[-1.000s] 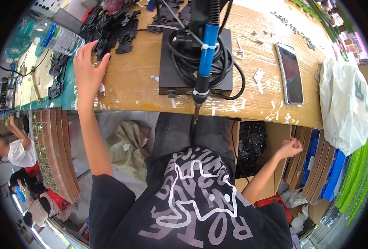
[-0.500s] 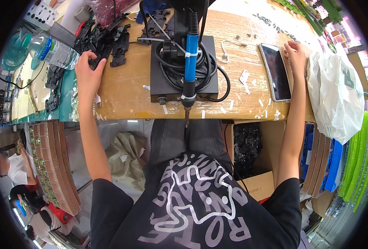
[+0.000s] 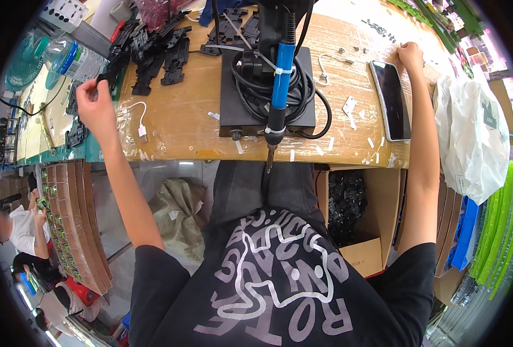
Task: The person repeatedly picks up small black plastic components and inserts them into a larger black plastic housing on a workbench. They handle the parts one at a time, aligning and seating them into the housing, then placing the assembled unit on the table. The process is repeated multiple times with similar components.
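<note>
My left hand point(image 3: 97, 107) is over the table's left side, thumb and fingers closed on a black plastic part point(image 3: 102, 76), of which only a little shows. Beside it lies a heap of similar black plastic parts point(image 3: 146, 63). My right hand point(image 3: 411, 56) is at the far right, fingers curled together near some small black pieces point(image 3: 379, 28); whatever they hold is hidden. Just below that hand lies a phone point(image 3: 390, 101) with a dark screen. Between my hands, a blue-handled soldering iron point(image 3: 280, 75) hangs tip down in front of a black box point(image 3: 233, 118) with coiled cable.
A water bottle point(image 3: 78, 61) and a green fan point(image 3: 25, 63) stand at the left. Short white cables point(image 3: 141, 121) and paper scraps lie on the wooden table point(image 3: 181, 127). A white plastic bag point(image 3: 470, 133) hangs at the right edge. Under the table stands a carton point(image 3: 378, 202) with black parts.
My left hand has moved left from the heap and its fingers have closed, uncovering a white cable. My right hand has shifted slightly up and its fingers have curled in.
</note>
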`<state>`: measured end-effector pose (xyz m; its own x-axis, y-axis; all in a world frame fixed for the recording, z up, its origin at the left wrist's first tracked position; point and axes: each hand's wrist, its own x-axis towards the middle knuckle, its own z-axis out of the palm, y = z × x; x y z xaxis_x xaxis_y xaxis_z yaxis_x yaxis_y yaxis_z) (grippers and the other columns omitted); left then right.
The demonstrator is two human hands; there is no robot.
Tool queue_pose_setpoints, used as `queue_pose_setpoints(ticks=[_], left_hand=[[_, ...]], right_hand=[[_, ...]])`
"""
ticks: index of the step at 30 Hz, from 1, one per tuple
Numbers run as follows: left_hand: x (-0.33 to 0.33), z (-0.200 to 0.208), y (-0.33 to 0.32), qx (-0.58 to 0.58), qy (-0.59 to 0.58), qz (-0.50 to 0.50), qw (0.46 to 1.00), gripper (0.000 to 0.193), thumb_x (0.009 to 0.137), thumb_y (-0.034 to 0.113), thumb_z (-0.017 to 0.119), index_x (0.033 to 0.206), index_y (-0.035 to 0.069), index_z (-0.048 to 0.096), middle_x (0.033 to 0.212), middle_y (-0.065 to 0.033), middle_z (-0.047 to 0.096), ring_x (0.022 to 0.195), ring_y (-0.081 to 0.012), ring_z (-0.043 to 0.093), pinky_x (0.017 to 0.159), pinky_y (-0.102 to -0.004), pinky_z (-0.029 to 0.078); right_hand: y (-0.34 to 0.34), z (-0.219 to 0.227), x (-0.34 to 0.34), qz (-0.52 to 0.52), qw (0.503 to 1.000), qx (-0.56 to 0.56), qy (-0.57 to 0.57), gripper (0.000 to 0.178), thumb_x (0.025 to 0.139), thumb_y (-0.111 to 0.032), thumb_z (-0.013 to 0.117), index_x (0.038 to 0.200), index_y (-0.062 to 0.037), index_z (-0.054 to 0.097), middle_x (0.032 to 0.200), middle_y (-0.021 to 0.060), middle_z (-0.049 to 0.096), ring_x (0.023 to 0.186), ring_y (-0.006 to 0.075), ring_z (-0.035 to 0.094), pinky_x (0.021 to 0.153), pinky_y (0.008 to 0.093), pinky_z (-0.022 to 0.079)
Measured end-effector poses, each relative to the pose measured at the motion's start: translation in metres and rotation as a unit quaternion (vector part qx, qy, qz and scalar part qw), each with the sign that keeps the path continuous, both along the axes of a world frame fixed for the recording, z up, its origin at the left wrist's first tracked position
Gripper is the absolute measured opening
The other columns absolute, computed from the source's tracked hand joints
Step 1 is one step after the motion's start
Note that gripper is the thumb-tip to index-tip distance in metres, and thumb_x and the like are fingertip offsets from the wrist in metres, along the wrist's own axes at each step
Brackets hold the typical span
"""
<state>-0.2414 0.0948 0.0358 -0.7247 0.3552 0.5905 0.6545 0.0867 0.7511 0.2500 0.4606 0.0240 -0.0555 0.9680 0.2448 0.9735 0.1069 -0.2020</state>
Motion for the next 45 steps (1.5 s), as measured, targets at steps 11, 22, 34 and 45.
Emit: queue_pose_setpoints(ticks=[11, 22, 34, 45], left_hand=[[0.007, 0.006, -0.041, 0.193, -0.210, -0.057, 0.957, 0.016, 0.079, 0.007, 0.050, 0.091, -0.002, 0.045, 0.087, -0.0103, 0.053, 0.079, -0.0146, 0.051, 0.073, -0.0280, 0.043], [0.123, 0.012, -0.077, 0.347, -0.763, -0.374, 0.396, 0.022, 0.076, 0.004, 0.054, 0.094, 0.002, 0.042, 0.076, -0.0016, 0.042, 0.068, -0.0126, 0.038, 0.062, -0.0250, 0.041], [0.234, 0.012, -0.099, 0.092, -0.860, -0.480, 0.147, 0.050, 0.084, 0.051, 0.036, 0.095, 0.002, 0.038, 0.057, -0.0017, 0.033, 0.043, -0.0084, 0.033, 0.030, -0.0173, 0.031], [0.235, 0.013, -0.089, 0.251, -0.593, -0.492, 0.586, 0.033, 0.073, 0.037, 0.050, 0.076, 0.006, 0.038, 0.060, -0.0026, 0.034, 0.051, -0.0136, 0.031, 0.048, -0.0266, 0.028]], right_hand=[[-0.086, 0.020, 0.012, 0.027, 0.934, 0.088, 0.345, 0.023, 0.071, -0.016, 0.060, 0.085, 0.0017, 0.061, 0.074, 0.0102, 0.061, 0.062, 0.0131, 0.058, 0.058, 0.0244, 0.048], [-0.308, 0.044, -0.065, 0.131, 0.748, 0.134, 0.636, 0.014, 0.075, 0.002, 0.053, 0.089, 0.0029, 0.050, 0.080, 0.0110, 0.050, 0.058, 0.0134, 0.050, 0.053, 0.0248, 0.045], [-0.383, 0.016, -0.091, 0.293, 0.658, -0.160, 0.675, 0.022, 0.066, 0.009, 0.055, 0.084, -0.0010, 0.047, 0.077, 0.0112, 0.048, 0.064, 0.0148, 0.049, 0.059, 0.0243, 0.042], [-0.400, 0.004, -0.098, 0.263, 0.508, -0.329, 0.751, 0.023, 0.066, 0.011, 0.057, 0.081, -0.0011, 0.045, 0.078, 0.0117, 0.050, 0.069, 0.0148, 0.050, 0.064, 0.0249, 0.041]])
